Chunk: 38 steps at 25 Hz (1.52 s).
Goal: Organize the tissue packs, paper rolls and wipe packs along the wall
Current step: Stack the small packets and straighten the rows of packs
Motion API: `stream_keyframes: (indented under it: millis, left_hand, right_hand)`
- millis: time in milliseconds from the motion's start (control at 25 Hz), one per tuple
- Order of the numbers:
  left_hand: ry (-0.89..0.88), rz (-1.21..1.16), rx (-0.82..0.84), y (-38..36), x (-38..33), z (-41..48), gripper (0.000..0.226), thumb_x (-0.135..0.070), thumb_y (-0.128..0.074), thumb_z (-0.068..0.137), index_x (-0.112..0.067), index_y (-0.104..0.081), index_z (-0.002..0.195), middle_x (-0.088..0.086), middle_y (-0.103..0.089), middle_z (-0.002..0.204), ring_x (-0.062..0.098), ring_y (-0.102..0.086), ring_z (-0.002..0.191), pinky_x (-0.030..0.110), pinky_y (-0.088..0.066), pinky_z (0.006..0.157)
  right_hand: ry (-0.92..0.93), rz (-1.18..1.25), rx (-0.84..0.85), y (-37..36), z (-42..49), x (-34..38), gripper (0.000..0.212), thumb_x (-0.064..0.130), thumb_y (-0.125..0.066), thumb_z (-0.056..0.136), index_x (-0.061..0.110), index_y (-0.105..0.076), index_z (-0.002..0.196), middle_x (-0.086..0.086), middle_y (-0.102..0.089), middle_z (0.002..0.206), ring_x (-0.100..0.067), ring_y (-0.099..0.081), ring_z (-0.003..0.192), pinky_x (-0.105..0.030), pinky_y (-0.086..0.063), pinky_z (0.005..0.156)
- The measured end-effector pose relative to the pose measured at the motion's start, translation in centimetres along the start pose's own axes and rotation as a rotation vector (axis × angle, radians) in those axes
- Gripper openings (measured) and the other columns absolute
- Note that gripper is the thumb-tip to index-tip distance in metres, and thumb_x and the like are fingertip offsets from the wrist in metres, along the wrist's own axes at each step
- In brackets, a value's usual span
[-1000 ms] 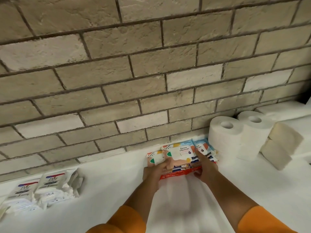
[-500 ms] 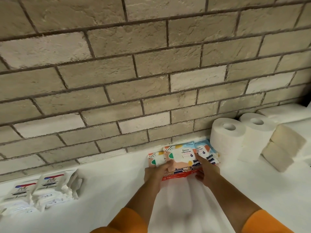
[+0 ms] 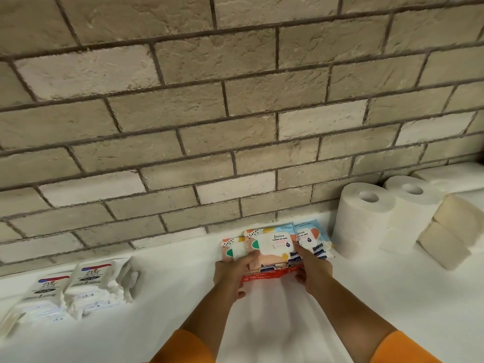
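Note:
A stack of colourful wet wipe packs [image 3: 272, 244] lies on the white surface against the brick wall, with a red pack [image 3: 264, 275] at the bottom front. My left hand [image 3: 231, 276] grips the stack's left front corner. My right hand [image 3: 311, 268] holds its right front side, fingers curled on the packs. Two white paper rolls [image 3: 366, 218] stand upright just right of the stack. Beige tissue packs [image 3: 447, 231] lie further right. White wipe packs [image 3: 86, 286] with dark labels sit at the left along the wall.
The brick wall [image 3: 235, 113] rises directly behind the white surface [image 3: 170, 310]. More white paper packs [image 3: 450, 176] lie at the far right against the wall. Orange sleeves cover both forearms.
Both hands have stayed on the colourful wipe stack and shifted only slightly, pressing it toward the wall. The view moved in a little.

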<state>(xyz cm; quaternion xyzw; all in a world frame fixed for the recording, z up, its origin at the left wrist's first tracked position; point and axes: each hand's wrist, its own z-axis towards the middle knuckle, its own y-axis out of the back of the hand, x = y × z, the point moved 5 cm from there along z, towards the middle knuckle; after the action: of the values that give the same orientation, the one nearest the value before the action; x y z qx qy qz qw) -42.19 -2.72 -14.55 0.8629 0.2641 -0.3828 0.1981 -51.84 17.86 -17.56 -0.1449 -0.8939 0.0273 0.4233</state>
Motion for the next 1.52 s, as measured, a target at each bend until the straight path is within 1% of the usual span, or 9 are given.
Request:
stream_keyframes:
  millis: [280,680,840,1080,1160,1240,1320,1440,1520]
  left_hand:
    - [-0.017,-0.06,-0.019,6.3,0.5,1.3,0.076,-0.046,-0.096,0.057,-0.019,-0.056,0.116,0.008,-0.073,0.1,0.025,-0.066,0.091,0.045,-0.058,0.083]
    - [-0.04,-0.111,-0.064,14.4,1.2,2.9,0.078,-0.047,-0.097,0.054,-0.018,-0.058,0.116,0.008,-0.076,0.1,0.026,-0.07,0.093,0.04,-0.059,0.074]
    - [-0.049,-0.101,-0.088,16.5,1.1,3.3,0.082,-0.048,-0.097,0.053,-0.019,-0.055,0.118,0.008,-0.074,0.102,0.027,-0.07,0.094,0.044,-0.06,0.078]
    - [-0.22,0.055,-0.182,18.1,0.8,2.8,0.084,-0.071,-0.082,0.06,-0.028,-0.042,0.12,-0.003,-0.068,0.108,0.018,-0.07,0.092,0.042,-0.061,0.079]
    - [-0.324,-0.023,-0.116,18.2,1.6,3.0,0.061,-0.061,-0.072,0.081,-0.027,-0.044,0.123,-0.001,-0.068,0.118,0.02,-0.072,0.096,0.04,-0.062,0.083]
    - [-0.398,-0.151,-0.01,18.3,2.6,3.2,0.042,-0.04,-0.063,0.094,-0.024,-0.051,0.132,0.003,-0.069,0.127,0.02,-0.072,0.103,0.035,-0.062,0.083]
    - [-0.475,-0.107,0.037,18.5,3.0,3.2,0.054,-0.023,-0.068,0.084,-0.028,-0.053,0.136,-0.003,-0.07,0.125,0.018,-0.07,0.109,0.027,-0.061,0.079]
    - [-0.571,0.147,0.007,18.2,2.7,2.8,0.061,-0.015,-0.081,0.08,-0.036,-0.055,0.131,-0.019,-0.07,0.12,0.007,-0.068,0.108,0.017,-0.057,0.082]
    - [-0.598,0.249,-0.038,18.0,2.7,2.6,0.06,-0.019,-0.082,0.082,-0.037,-0.052,0.131,-0.023,-0.066,0.121,0.005,-0.068,0.105,0.021,-0.056,0.085]
  right_hand:
    - [-0.005,0.022,-0.015,-4.4,-2.7,-3.9,0.05,0.039,-0.097,0.062,0.021,-0.067,0.097,-0.006,-0.077,0.092,-0.027,-0.074,0.085,-0.051,-0.062,0.084]
    - [-0.002,-0.029,0.007,-10.1,-6.1,-8.3,0.044,0.036,-0.095,0.066,0.023,-0.064,0.095,-0.007,-0.076,0.098,-0.024,-0.074,0.084,-0.043,-0.063,0.078]
    - [0.012,-0.039,0.016,-11.6,-7.0,-9.3,0.046,0.036,-0.094,0.069,0.021,-0.065,0.102,-0.007,-0.076,0.099,-0.023,-0.074,0.083,-0.04,-0.062,0.073]
    - [0.156,-0.141,0.022,-10.9,-8.2,-9.2,0.064,0.057,-0.089,0.064,0.019,-0.069,0.112,-0.006,-0.078,0.1,-0.021,-0.072,0.084,-0.035,-0.054,0.067]
    - [0.217,-0.248,-0.094,-9.2,-8.1,-9.1,0.08,0.054,-0.084,0.074,0.009,-0.057,0.134,-0.017,-0.064,0.128,-0.032,-0.065,0.101,-0.042,-0.055,0.079]
    - [0.289,-0.338,-0.133,-7.6,-7.8,-8.8,0.085,0.044,-0.073,0.09,0.011,-0.029,0.155,-0.02,-0.035,0.153,-0.043,-0.051,0.128,-0.054,-0.048,0.101]
    - [0.417,-0.33,0.004,-6.7,-7.4,-7.8,0.079,0.026,-0.065,0.098,0.019,-0.018,0.161,-0.014,-0.031,0.158,-0.037,-0.046,0.138,-0.053,-0.041,0.11]
    - [0.566,-0.527,0.237,-6.3,-7.3,-6.6,0.066,0.012,-0.072,0.093,0.027,-0.042,0.15,0.006,-0.061,0.133,-0.009,-0.063,0.113,-0.043,-0.05,0.104]
    - [0.625,-0.711,0.29,-6.4,-7.3,-6.4,0.05,0.014,-0.075,0.089,0.038,-0.057,0.129,0.017,-0.069,0.121,-0.004,-0.066,0.107,-0.035,-0.056,0.095]
